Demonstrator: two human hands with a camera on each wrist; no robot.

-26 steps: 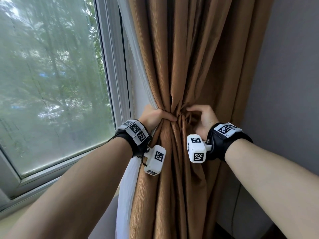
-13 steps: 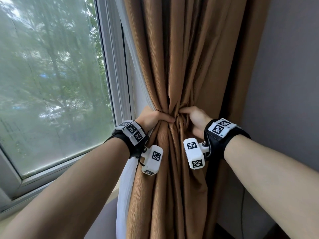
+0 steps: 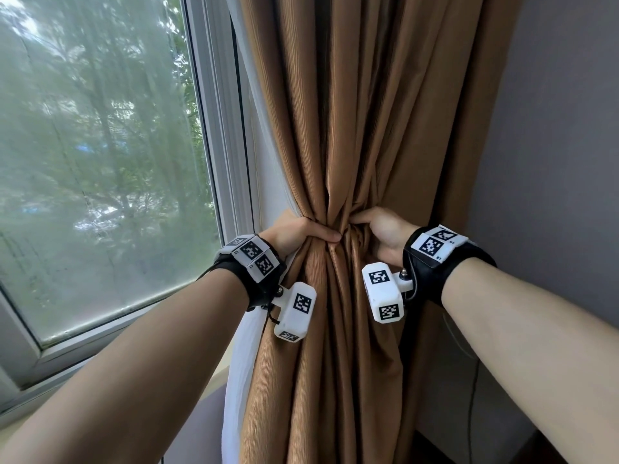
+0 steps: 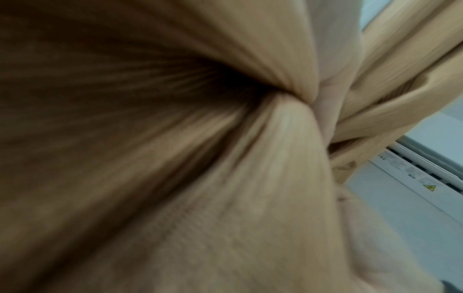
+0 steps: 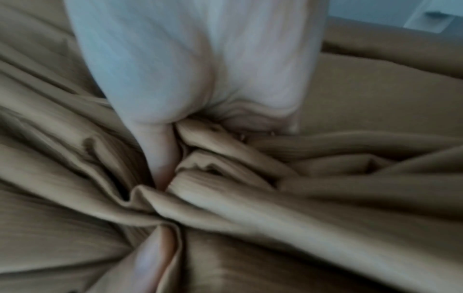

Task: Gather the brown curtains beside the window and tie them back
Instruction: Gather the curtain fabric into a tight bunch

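Observation:
The brown curtain (image 3: 355,128) hangs right of the window, pinched into a narrow waist at mid-height. My left hand (image 3: 298,232) grips that waist from the left, thumb across the front folds. My right hand (image 3: 382,229) grips it from the right, fingers curled into the cloth. The two hands almost meet at the centre. In the left wrist view bunched brown curtain (image 4: 225,178) fills the frame. The right wrist view shows my right hand (image 5: 200,89) dug into crumpled brown curtain (image 5: 275,208) folds, with a fingertip of the other hand at the bottom. No tie-back band is visible.
A white sheer curtain (image 3: 241,356) hangs behind the brown one on the left. The window (image 3: 100,155) and its white frame (image 3: 221,135) fill the left side. A grey wall (image 3: 552,162) stands at the right, with a dark cable (image 3: 472,396) running down it.
My right hand has moved left and closed tighter on the folds, narrowing the gathered waist. The left hand keeps its grip in the same place.

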